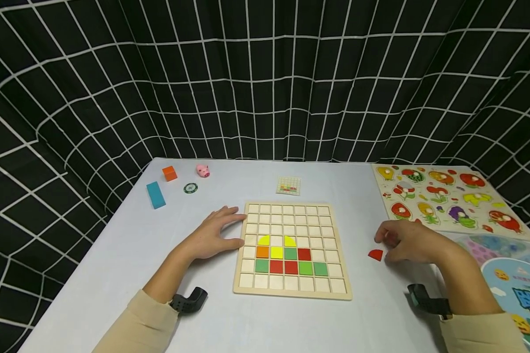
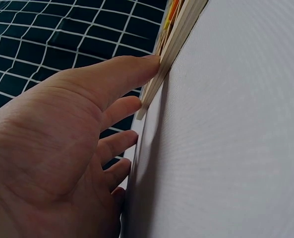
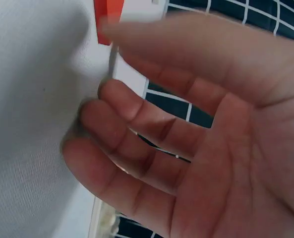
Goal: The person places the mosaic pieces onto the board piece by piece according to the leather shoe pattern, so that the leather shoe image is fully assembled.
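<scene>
A wooden grid board (image 1: 292,289) lies on the table with several coloured square tiles and two yellow quarter-round tiles in its cells. My left hand (image 1: 214,235) rests at the board's left edge. Its thumb (image 2: 137,69) touches the wooden side in the left wrist view, and the other fingers are extended. To the right of the board lies a red quarter-round tile (image 1: 375,254) on the cloth. My right hand (image 1: 412,240) hovers just right of that tile, fingers loosely bent and thumb tip close to it. Nothing appears held in the right palm (image 3: 236,163).
Behind the board lies a small pattern card (image 1: 289,186). At the back left are an orange cube (image 1: 170,173), a blue block (image 1: 156,195), a pink pig (image 1: 202,170) and a green chip (image 1: 190,188). A fruit puzzle (image 1: 450,198) and a round-printed package (image 1: 512,279) lie right.
</scene>
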Motion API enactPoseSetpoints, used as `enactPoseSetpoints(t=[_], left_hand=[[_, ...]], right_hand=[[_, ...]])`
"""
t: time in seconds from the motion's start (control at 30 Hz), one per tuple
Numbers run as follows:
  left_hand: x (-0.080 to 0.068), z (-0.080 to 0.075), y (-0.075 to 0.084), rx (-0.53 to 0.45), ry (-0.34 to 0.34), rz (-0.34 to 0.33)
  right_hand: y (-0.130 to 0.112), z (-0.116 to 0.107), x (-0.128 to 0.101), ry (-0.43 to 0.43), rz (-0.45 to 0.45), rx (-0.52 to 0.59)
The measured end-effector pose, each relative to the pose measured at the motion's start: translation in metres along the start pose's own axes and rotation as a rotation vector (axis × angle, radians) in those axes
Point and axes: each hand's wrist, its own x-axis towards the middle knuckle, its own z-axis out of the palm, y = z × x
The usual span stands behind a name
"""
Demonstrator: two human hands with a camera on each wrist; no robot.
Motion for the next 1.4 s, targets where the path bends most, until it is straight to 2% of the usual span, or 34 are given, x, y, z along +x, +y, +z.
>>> enactPoseSetpoints(t=[0.33, 0.73, 1.03, 1.2, 1.4], left_hand=[[0.000, -0.001, -0.001, 0.000, 0.003, 0.005], [0.000, 0.001, -0.002, -0.001, 0.003, -0.003], [0.000, 0.002, 0.000, -0.002, 0.002, 0.010], [0.000, 0.002, 0.000, 0.000, 0.001, -0.001], [0.000, 0.002, 0.000, 0.000, 0.001, -0.009]], right_hand=[[-0.013, 0.006, 0.004, 0.019, -0.054, 0.016], [-0.019, 0.013, 0.006, 0.075, -0.078, -0.019], [-0.027, 0.013, 0.005, 0.112, -0.185, 0.120], [-0.039, 0.016, 0.009, 0.082, -0.229, 0.258], [-0.054, 0.020, 0.012, 0.049, -0.249, 0.329]])
